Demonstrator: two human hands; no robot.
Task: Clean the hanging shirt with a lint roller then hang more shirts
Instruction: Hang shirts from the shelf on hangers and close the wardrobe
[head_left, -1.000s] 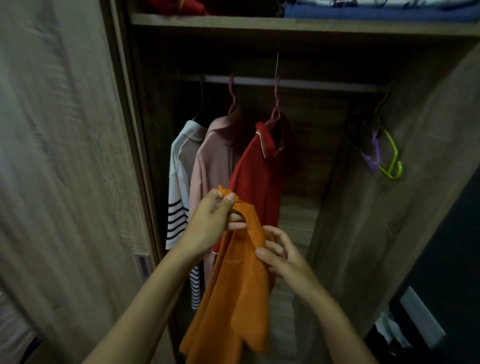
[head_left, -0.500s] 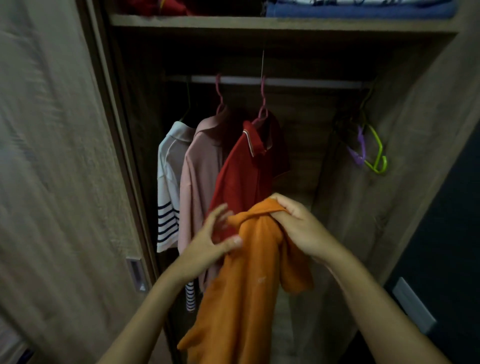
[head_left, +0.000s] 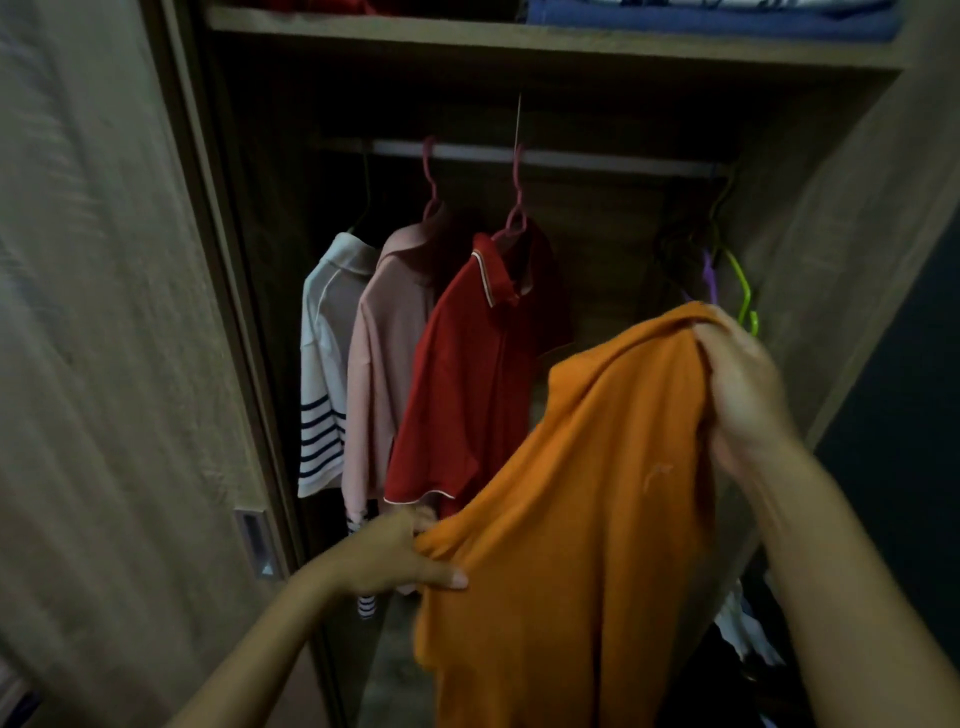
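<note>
An orange shirt (head_left: 582, 509) hangs in front of the open wardrobe, held by both my hands. My right hand (head_left: 740, 384) grips its top edge up at the right. My left hand (head_left: 395, 556) pinches its left edge lower down. Behind it a red polo shirt (head_left: 467, 384), a pink shirt (head_left: 384, 364) and a white shirt with dark stripes (head_left: 324, 364) hang on hangers from the metal rail (head_left: 597, 158). No lint roller shows.
Empty green and purple hangers (head_left: 737, 291) hang at the rail's right end, partly behind the orange shirt. A shelf (head_left: 519, 47) above carries folded blue and red clothes. The sliding door (head_left: 104, 364) stands at the left. Loose clothes (head_left: 743, 629) lie at the wardrobe's bottom right.
My right hand carried the orange shirt's top up and to the right. My left hand slid down to the shirt's left edge. The shirt now spreads wider between both hands.
</note>
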